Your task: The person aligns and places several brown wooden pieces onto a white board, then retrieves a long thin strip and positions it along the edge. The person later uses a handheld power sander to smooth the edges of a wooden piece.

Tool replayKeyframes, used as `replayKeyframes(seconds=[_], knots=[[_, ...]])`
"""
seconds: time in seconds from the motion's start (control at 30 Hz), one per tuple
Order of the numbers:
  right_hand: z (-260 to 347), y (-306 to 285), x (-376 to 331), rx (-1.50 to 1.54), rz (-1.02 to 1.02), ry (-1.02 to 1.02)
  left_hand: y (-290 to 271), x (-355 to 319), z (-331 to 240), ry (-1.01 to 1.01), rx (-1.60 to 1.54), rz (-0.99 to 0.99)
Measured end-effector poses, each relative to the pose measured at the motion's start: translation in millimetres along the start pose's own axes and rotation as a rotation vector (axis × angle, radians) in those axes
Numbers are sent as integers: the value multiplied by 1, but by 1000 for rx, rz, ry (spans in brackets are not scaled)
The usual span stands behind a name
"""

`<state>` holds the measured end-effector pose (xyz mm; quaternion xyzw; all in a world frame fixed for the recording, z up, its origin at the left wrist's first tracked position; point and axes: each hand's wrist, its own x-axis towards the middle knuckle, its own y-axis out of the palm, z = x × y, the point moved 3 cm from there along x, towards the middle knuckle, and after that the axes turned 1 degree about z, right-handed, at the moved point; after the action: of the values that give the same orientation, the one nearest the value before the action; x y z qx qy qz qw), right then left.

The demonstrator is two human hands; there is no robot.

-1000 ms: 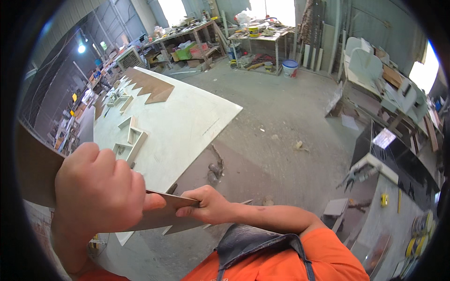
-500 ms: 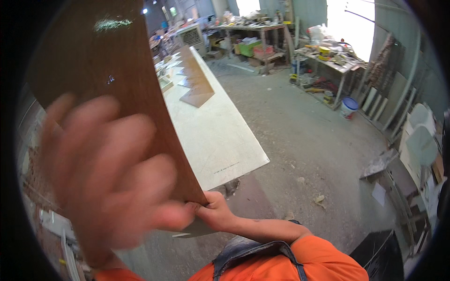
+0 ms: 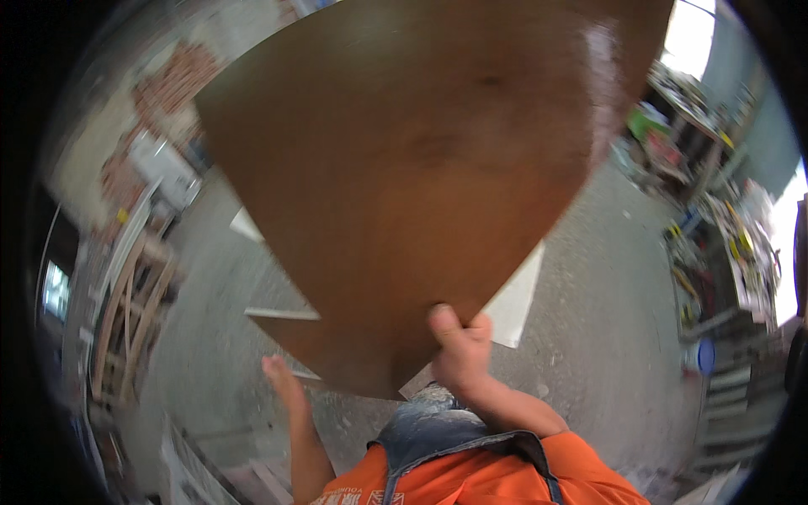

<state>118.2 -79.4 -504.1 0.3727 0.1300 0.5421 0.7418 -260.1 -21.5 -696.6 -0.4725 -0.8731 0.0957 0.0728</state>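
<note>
A large, glossy brown board (image 3: 421, 168) is held up in front of me and fills the upper middle of the view. My right hand (image 3: 463, 349) is closed on its lower right edge, thumb on the face, fingers hidden behind. Near the bottom left, the brown outline has a notch with a pale edge (image 3: 282, 315); whether this is one board or two, I cannot tell. My left hand (image 3: 284, 383) is raised just left of that lower part, fingers stretched out, holding nothing. The white tabletop (image 3: 518, 303) is mostly hidden behind the board.
To the right stands a cluttered workbench (image 3: 741, 244), with a white and blue bucket (image 3: 699, 357) near it. A wooden frame (image 3: 133, 311) leans at the left, below a white panel (image 3: 164, 168) and exposed brickwork (image 3: 178, 80). Grey floor (image 3: 210, 278) surrounds the table.
My view has swung left, and the board now faces me broadly instead of rising at the left. My blurred left hand has moved from before the board down to its lower left. My right hand keeps its grip.
</note>
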Motion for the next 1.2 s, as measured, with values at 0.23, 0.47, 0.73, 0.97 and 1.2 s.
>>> replayKeyframes(seconds=[0.23,0.47,0.73,0.97,1.2], knots=[[-2,-23,34,137,-68,93,27,-29,-35,-61,-317,-54],[-25,-42,60,151,-225,319,60,-42,-81,36,-83,-126],[-52,-100,67,91,-349,572,72,-55,-57,-35,73,13],[-80,-155,49,196,-499,844,77,-81,-42,-165,238,100],[-93,-193,38,225,-585,1054,79,-105,-16,-180,443,108]])
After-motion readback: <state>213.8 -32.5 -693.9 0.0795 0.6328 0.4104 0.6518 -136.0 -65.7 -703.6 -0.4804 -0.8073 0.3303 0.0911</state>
